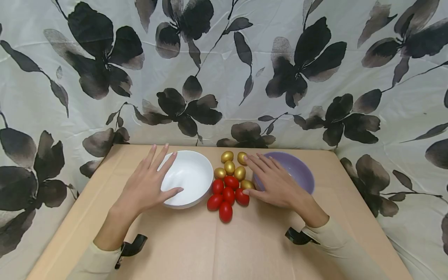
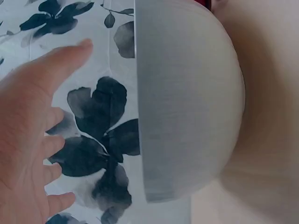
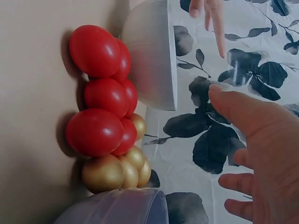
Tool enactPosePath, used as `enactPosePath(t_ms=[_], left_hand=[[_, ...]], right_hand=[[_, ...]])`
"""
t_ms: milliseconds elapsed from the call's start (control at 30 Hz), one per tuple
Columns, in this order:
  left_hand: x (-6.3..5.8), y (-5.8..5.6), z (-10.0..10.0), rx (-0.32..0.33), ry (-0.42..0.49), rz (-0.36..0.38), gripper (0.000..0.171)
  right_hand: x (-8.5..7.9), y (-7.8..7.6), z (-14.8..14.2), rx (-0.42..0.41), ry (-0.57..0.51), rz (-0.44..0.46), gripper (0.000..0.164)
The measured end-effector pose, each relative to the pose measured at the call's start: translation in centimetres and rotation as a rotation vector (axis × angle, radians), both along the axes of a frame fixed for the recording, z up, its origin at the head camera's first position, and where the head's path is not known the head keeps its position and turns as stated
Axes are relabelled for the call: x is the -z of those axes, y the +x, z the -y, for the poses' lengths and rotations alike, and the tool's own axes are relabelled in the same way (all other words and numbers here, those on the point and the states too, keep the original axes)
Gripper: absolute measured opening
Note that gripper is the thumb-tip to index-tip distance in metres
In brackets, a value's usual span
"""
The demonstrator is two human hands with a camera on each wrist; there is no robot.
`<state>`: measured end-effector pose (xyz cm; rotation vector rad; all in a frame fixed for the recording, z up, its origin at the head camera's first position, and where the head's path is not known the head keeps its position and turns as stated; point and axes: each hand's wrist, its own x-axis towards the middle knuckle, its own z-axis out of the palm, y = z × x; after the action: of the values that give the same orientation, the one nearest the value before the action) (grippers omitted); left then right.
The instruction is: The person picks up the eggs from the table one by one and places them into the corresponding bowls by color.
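Holds left hand (image 1: 148, 182) above left edge of white bowl (image 1: 190, 177), with fingers spread; holds right hand (image 1: 276, 181) above left side of purple bowl (image 1: 297, 171), with thumb and fingers apart. Has red eggs (image 1: 229, 195) clustered on table (image 1: 210, 249) between bowls, just in front of gold eggs (image 1: 229, 167).

Head view was fairly bright and even, floral cloth (image 1: 238, 77) readable. Light seemed soft, from above; my right hand (image 1: 276, 181) threw a faint, fuzzy shadow on the tabletop (image 1: 259, 249). Both wrist views ran dimmer, greyer. Left wrist: my left hand (image 2: 28, 116) came out soft-edged, white bowl (image 2: 191, 107) wall flat grey, broad blurry shadow beside it. Right wrist: small glints on the red eggs (image 3: 93, 132), duller sheen on the gold eggs (image 3: 103, 173), dark shadows hugging them, purple bowl (image 3: 117, 210) washed out.
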<state>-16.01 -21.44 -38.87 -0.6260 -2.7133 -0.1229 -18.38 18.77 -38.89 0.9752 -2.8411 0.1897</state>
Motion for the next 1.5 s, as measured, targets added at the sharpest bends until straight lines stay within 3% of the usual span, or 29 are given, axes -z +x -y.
enactPosePath(t_ms=[167, 367, 600, 1000, 1367, 1500], left_hand=[[0.2, -0.5, 0.9, -0.023, 0.082, 0.084, 0.097], [0.8, -1.2, 2.0, -0.086, 0.274, 0.223, 0.093], [1.8, -2.0, 3.5, -0.143, 0.509, 0.303, 0.075], [2.4, -2.4, 5.2, -0.292, 0.845, 0.515, 0.055], [2.6, -2.9, 6.1, -0.328, 0.985, 0.722, 0.053], [2.7, -3.1, 6.2, -0.338, 0.991, 0.762, 0.052]], right_hand=[[-0.1, -0.3, 0.0, 0.008, -0.030, 0.076, 0.090], [-0.5, -1.0, -0.1, 0.016, -0.063, 0.112, 0.084], [-1.4, -1.9, 0.1, -0.007, -0.100, 0.124, 0.080], [-2.6, -3.1, -0.1, 0.018, -0.204, 0.174, 0.076], [-3.7, -4.1, 0.2, -0.029, -0.273, 0.268, 0.066], [-3.8, -4.7, 0.3, -0.058, -0.325, 0.317, 0.064]])
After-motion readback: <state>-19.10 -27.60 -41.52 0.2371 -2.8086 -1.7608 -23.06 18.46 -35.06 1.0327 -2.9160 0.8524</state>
